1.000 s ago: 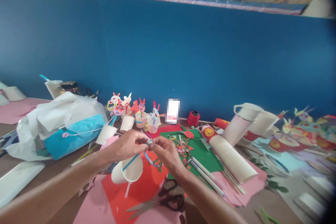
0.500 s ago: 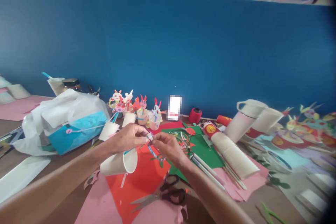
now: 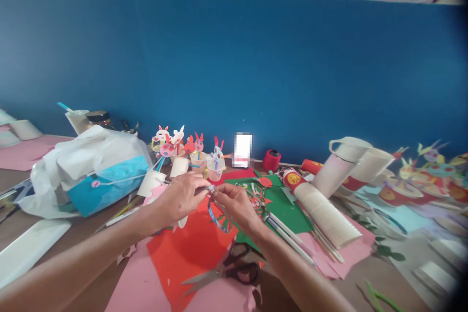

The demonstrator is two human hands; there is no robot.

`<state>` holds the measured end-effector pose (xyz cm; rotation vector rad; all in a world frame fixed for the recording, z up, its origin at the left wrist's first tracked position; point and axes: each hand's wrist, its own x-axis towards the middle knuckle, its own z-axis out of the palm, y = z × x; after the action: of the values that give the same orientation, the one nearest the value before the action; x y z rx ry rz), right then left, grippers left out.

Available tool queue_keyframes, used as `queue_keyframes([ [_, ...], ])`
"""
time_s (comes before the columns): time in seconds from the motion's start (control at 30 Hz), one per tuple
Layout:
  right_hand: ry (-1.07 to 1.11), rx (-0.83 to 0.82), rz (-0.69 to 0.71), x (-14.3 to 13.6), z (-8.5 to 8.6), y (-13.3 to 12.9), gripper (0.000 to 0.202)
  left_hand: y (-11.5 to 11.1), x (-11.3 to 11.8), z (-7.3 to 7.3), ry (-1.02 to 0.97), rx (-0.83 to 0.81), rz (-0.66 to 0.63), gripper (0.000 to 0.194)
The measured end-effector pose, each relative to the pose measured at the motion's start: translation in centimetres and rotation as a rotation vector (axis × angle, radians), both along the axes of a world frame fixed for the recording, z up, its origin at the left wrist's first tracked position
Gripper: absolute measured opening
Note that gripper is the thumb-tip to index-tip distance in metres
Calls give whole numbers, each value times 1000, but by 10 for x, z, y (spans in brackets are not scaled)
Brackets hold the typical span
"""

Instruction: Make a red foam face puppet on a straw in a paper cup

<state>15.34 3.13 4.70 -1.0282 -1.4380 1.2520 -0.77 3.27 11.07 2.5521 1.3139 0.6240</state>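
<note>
In the middle of the head view, both hands meet over an orange-red paper sheet [image 3: 190, 253]. The fingers of my left hand [image 3: 183, 194] pinch a small whitish piece at the end of a narrow blue-and-white patterned tape [image 3: 213, 214]. My right hand [image 3: 234, 203] is closed on the same tape beside them, and a loop of it hangs below the fingertips. Behind my left hand, only part of the rim of a white paper cup [image 3: 182, 222] shows. Black-handled scissors [image 3: 226, 271] lie open on the paper in front of the hands.
White cups with paper animal figures [image 3: 215, 168] stand behind the hands. A plastic bag [image 3: 91, 156] is on the left. To the right are a green sheet [image 3: 292, 214], a stack of paper cups [image 3: 329, 214] and a white pitcher [image 3: 340, 165]. A blue panel [image 3: 234, 58] rises behind.
My left hand has turned and dropped slightly, and the white cup that showed below it is now mostly hidden. The tape loop hangs wider beneath the fingers.
</note>
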Motion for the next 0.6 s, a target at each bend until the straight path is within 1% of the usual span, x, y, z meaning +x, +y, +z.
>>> queue_keyframes([
  [0.07,6,0,-2,0,1,-1,21,-2,2,2,58,101,-33,23],
  [0.17,24,5,-1,0,0,0,22,-2,4,-1,131,178,-40,24],
  [0.3,40,22,-25,-1,-7,4,23,0,6,-13,226,235,1,24],
  [0.4,64,23,-22,-1,-14,8,28,1,9,-22,288,287,3,21],
  [0.5,97,6,-14,-1,-19,10,31,1,11,-26,341,313,3,21],
  [0.6,122,-34,-12,-1,-21,11,30,0,10,-30,368,299,-2,22],
])
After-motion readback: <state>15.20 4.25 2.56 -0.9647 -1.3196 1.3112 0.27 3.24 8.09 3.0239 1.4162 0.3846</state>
